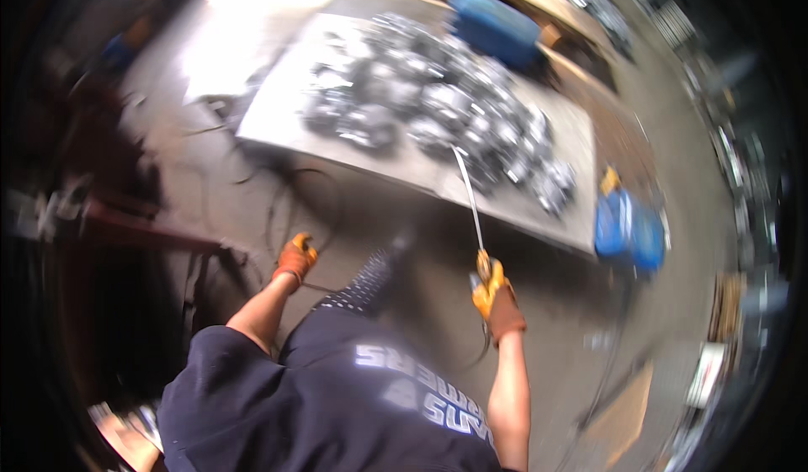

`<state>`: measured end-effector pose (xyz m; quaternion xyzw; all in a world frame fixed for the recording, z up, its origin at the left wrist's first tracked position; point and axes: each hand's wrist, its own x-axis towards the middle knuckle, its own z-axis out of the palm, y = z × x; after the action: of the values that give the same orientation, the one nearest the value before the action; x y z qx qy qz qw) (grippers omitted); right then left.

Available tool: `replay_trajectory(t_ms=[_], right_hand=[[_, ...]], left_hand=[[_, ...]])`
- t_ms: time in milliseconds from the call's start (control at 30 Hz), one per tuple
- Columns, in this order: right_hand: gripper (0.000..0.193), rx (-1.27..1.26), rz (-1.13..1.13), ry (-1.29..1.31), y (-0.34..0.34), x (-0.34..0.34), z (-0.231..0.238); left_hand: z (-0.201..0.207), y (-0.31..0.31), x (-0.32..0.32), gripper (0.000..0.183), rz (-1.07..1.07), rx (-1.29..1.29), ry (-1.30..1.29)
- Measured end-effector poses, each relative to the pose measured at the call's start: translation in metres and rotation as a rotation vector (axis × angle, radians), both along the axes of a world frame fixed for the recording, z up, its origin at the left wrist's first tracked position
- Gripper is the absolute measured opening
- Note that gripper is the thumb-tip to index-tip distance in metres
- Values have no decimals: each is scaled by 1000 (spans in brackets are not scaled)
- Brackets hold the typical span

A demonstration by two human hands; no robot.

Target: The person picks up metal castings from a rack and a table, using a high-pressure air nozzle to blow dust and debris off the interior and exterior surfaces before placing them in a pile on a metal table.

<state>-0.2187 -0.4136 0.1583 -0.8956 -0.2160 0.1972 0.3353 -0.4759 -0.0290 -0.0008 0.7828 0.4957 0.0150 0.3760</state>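
Observation:
My right hand [492,291], in an orange and yellow work glove, is closed round the handle of an air blow gun. Its long thin nozzle [471,198] points away from me, the tip over the near edge of a pile of shiny metal parts [446,102]. A dark hose [483,350] hangs below this hand. My left hand [296,257], gloved the same way, hangs apart from the table on the left, fingers curled in and nothing visible in them. The metal parts lie heaped on a grey tabletop [278,119]; motion blur hides their exact shape.
A blue plastic container [495,26] stands at the table's far side, and a blue jug [629,228] by its right end. Dark cable or hose loops [307,211] lie on the floor. A dark red metal frame [151,230] is at left, flat cardboard [623,413] at lower right.

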Motion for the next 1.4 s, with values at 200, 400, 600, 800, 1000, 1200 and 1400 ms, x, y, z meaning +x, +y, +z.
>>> replay_trajectory(t_ms=[200, 400, 600, 800, 1000, 1200, 1400], right_hand=[[52, 36, 561, -62, 79, -90, 92], [44, 216, 753, 426, 195, -180, 153], [49, 483, 1265, -20, 328, -286, 193], [53, 447, 1445, -429, 476, -450, 275], [33, 434, 1301, -757, 608, -578, 325], [32, 408, 1206, -918, 650, -632, 361], [46, 281, 1216, -803, 647, -631, 344]], left_hand=[[76, -1, -205, 40, 431, -245, 438], [52, 8, -350, 42, 920, -82, 179], [195, 125, -442, 30, 966, 1064, -260], [372, 263, -595, 34, 985, 1520, -144], [427, 428, -682, 62, 935, 1274, 353], [432, 530, -667, 74, 973, 667, 666], [415, 573, -691, 25, 918, 784, 555]])
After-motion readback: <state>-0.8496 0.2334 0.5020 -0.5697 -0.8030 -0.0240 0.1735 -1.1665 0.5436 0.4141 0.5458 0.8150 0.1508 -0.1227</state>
